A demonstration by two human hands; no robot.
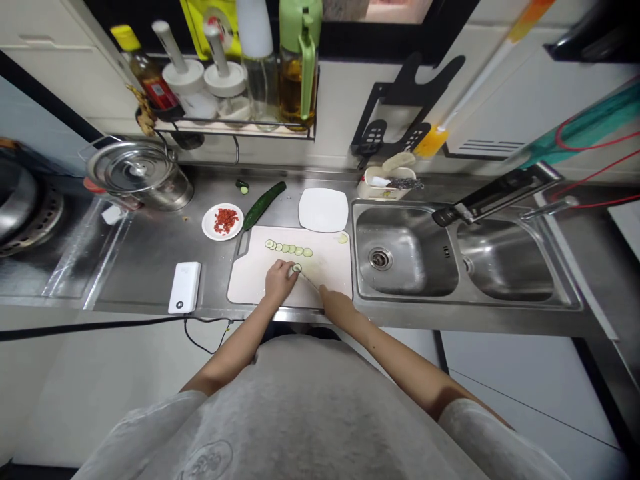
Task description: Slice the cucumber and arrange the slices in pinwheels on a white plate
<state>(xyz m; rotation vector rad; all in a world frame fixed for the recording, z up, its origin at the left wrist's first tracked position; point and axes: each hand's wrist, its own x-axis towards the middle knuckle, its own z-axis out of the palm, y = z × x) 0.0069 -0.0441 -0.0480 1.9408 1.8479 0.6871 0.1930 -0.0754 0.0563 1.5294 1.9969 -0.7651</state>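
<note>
Just below the frame's middle, the left hand [280, 281] has its fingers closed on a cucumber piece [297, 267] on the cutting board [247, 280], while the right hand [338, 307] grips a knife [309, 281]. A row of slices [293, 249] lies just above.

Glossy metal sink [407, 250] — smooth, plastic-looking cutting board [250, 277] — matt cloth shirt [320, 407].

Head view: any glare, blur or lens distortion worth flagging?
Head view: pale reflections mark the steel sink; the pan at the left edge looks soft; the yellow-capped bottle leans outward, probably wide-angle stretch; the knife in the right hand shows too small to judge.
</note>
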